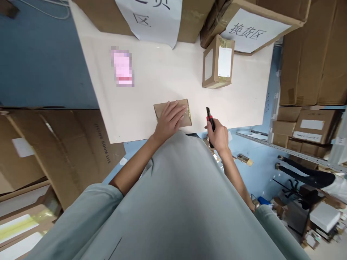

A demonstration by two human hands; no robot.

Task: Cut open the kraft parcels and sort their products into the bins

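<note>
A small flat cardboard box [177, 122] lies near the front edge of the white table [146, 76], with shiny tape along its right end. My left hand [171, 118] rests flat across its top, fingers stretched out. Just right of the box, my right hand [217, 134] is wrapped round a black and red utility knife [210, 122]. The knife's dark blade points away from me, apart from the box.
A taped carton [218, 63] with white labels stands at the back right of the table. Behind it are larger boxes [255, 32] with handwritten paper signs. A blurred pink item [123, 68] lies at left. Shelving [287, 153] and a person's legs [306, 172] show at right.
</note>
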